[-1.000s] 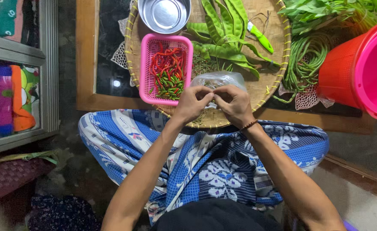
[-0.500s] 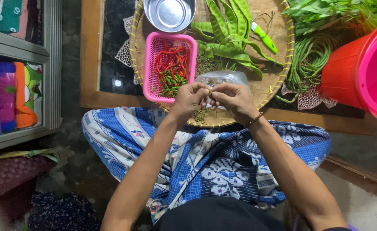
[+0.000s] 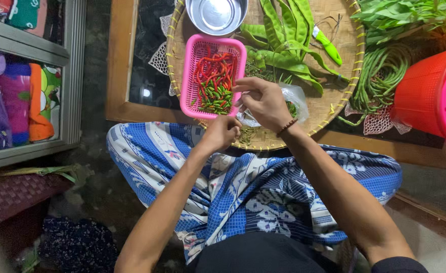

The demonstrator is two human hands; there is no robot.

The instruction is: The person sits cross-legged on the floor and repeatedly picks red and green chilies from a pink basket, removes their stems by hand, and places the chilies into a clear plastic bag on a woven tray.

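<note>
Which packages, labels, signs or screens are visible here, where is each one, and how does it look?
Clear plastic bag: on the woven tray, just beyond the right hand; crumpled, transparent, with something green inside.
No labels, signs or screens can be made out.

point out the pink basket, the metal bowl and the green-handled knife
pink basket (image 3: 189, 76), head view, on its left rim
metal bowl (image 3: 217, 14), head view, on the bare inside of its bottom
green-handled knife (image 3: 330, 49), head view, on the middle of its green handle
</note>
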